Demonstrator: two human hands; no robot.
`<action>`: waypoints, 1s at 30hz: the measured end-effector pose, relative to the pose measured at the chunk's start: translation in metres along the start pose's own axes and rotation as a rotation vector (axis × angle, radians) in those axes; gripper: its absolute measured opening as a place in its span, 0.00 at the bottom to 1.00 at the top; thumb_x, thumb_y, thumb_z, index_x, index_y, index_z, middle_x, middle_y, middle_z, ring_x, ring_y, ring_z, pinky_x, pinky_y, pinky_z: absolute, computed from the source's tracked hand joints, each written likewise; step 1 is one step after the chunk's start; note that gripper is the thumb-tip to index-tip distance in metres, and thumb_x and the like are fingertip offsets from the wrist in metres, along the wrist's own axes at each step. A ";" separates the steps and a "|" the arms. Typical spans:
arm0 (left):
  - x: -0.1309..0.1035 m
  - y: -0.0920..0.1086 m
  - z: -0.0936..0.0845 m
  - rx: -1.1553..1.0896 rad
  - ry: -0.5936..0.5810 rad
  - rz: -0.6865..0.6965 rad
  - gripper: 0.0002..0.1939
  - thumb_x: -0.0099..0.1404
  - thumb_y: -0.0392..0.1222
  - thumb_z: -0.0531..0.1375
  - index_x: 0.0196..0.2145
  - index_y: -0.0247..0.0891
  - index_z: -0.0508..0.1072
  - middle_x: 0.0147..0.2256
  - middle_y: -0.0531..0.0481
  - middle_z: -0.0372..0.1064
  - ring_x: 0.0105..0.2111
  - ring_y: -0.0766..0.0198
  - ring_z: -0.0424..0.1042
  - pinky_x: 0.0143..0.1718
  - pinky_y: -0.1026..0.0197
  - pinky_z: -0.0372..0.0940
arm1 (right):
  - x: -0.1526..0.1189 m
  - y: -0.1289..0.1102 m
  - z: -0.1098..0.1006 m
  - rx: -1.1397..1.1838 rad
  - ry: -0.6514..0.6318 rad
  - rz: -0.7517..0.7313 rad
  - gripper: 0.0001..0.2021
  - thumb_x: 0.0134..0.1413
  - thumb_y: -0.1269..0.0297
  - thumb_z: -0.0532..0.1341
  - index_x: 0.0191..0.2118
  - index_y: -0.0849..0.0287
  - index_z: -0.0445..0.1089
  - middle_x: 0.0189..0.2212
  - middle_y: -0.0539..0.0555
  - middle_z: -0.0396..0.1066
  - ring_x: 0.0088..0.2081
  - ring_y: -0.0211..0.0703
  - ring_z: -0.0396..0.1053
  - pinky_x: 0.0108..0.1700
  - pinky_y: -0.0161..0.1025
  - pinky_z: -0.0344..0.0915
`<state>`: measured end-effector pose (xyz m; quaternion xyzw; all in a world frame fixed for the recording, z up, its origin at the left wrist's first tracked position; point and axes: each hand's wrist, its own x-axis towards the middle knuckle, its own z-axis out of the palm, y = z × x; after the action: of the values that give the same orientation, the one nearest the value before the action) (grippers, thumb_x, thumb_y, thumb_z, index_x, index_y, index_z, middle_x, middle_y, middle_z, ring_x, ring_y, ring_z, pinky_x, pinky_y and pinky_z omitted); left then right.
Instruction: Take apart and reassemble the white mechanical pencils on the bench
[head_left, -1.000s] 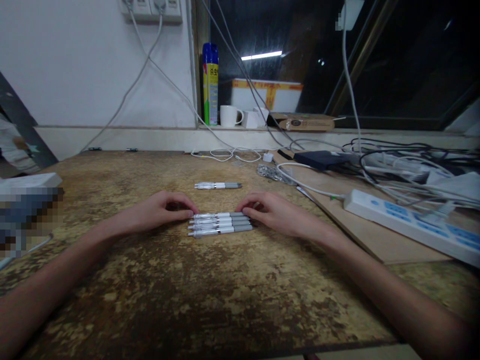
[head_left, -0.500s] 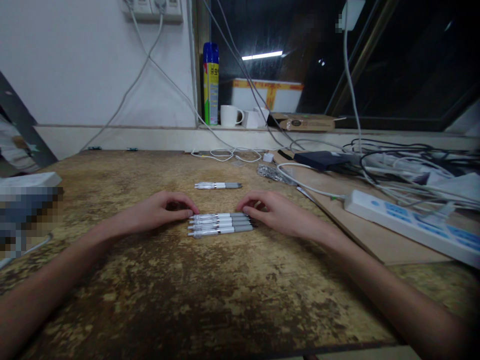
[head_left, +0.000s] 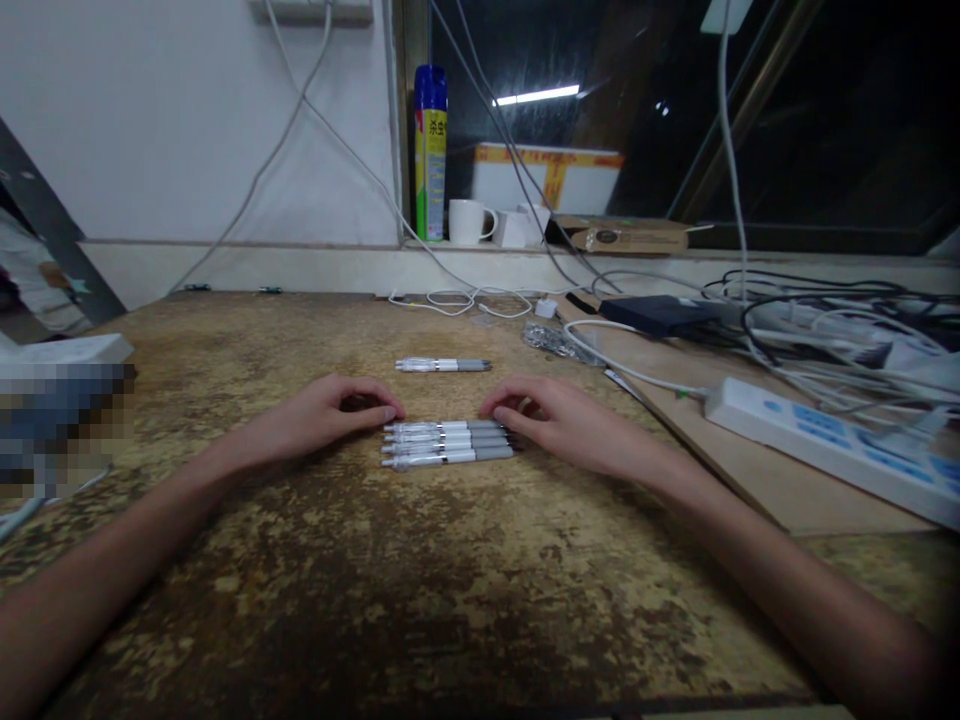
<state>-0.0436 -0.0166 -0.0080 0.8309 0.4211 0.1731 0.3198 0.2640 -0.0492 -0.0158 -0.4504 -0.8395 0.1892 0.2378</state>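
Observation:
Several clear-barrelled pens (head_left: pixel 450 442) with white and grey sections lie side by side in a row on the worn wooden table. My left hand (head_left: pixel 330 412) is at the row's far left corner, its thumb and index finger curved, tips close together. At the far right corner, my right hand (head_left: pixel 551 418) has its fingers bent and the thumb a little apart from the index finger. No pen shows between the fingers of either hand; whether fingertips touch the pen ends I cannot tell. Beyond the row lies a separate pen or pair of pens (head_left: pixel 442 365).
On the right, a white power strip (head_left: pixel 817 445) rests on a brown board (head_left: pixel 720 460), with tangled cables (head_left: pixel 810 310) behind. A crumpled clear plastic bag (head_left: pixel 559 342) lies near the back. A spray can (head_left: pixel 430 155) and white mug (head_left: pixel 469 222) stand on the sill.
The camera view has shifted slightly. Both hands have moved a little away from the row, toward the back; the pens keep their arrangement.

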 end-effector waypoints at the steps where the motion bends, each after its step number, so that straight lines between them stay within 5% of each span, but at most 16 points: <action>1: 0.000 -0.001 0.000 0.000 0.002 -0.003 0.15 0.69 0.53 0.60 0.44 0.43 0.81 0.43 0.49 0.79 0.45 0.56 0.75 0.49 0.56 0.67 | 0.000 -0.001 0.000 -0.008 -0.001 0.001 0.10 0.65 0.69 0.58 0.44 0.56 0.77 0.41 0.52 0.79 0.41 0.42 0.73 0.43 0.38 0.65; 17: -0.002 0.001 0.001 0.012 0.046 -0.003 0.16 0.69 0.54 0.59 0.43 0.42 0.80 0.44 0.48 0.79 0.45 0.56 0.75 0.49 0.56 0.67 | 0.003 0.002 0.000 -0.028 0.034 -0.012 0.10 0.66 0.67 0.57 0.43 0.57 0.77 0.40 0.53 0.79 0.40 0.43 0.73 0.44 0.40 0.64; 30: -0.005 -0.006 0.002 0.193 0.227 0.055 0.15 0.72 0.51 0.56 0.43 0.40 0.78 0.42 0.47 0.78 0.41 0.55 0.74 0.44 0.56 0.66 | 0.016 0.039 0.008 -0.069 0.211 0.024 0.11 0.63 0.73 0.56 0.43 0.59 0.76 0.42 0.56 0.77 0.44 0.46 0.73 0.49 0.44 0.64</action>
<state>-0.0492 -0.0190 -0.0135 0.8440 0.4466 0.2334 0.1838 0.2778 -0.0158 -0.0389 -0.4856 -0.8105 0.1142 0.3070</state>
